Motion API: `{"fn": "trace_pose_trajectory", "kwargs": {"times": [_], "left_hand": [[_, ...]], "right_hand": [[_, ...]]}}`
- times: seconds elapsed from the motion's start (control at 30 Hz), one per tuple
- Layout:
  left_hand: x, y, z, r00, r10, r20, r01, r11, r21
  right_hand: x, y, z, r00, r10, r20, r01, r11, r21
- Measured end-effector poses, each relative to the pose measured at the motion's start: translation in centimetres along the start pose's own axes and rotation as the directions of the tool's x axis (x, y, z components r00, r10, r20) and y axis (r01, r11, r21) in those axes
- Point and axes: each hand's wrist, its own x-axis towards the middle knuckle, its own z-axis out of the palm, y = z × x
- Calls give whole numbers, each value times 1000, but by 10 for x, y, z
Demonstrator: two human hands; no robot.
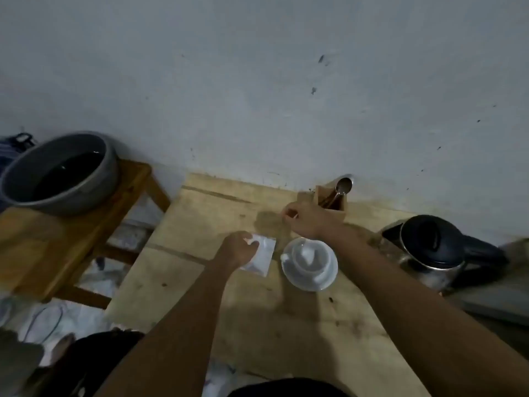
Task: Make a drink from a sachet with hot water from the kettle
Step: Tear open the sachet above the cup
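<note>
On the wooden table (200, 282) lies a white sachet (262, 255), flat, just left of the cup. My left hand (239, 249) rests on the sachet's left edge with its fingers closed on the upper corner. A white cup (310, 255) stands on a white saucer (310, 279). My right hand (303, 220) is beyond the cup, beside a wooden holder (342, 207) with a metal spoon (343, 186) in it. Its fingers are curled shut, and a small pale bit shows at the fingertips; I cannot tell what it is. The steel kettle (435, 247) with a black lid stands at the right.
A grey basin (61, 173) of dark liquid sits on a wooden stool (71, 239) to the left. The wall runs right behind the table. A grey slab (501, 299) lies at the right edge. Pale bags and cloth lie on the floor at lower left.
</note>
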Motion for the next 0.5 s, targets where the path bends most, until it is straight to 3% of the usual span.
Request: {"fn": "trace_pose_trajectory", "kwargs": {"times": [0.13, 0.3, 0.5], "left_hand": [[-4, -30, 28, 989, -148, -12, 148, 988, -36], [7, -61, 44, 996, -86, -13, 86, 996, 31], [6, -67, 42, 999, -45, -31, 46, 998, 34]], "right_hand": [[15, -2, 29, 988, 107, 110, -95, 989, -114], [46, 1, 61, 957, 210, 199, -156, 954, -256], [76, 3, 90, 944, 265, 197, -167, 898, -406]]}}
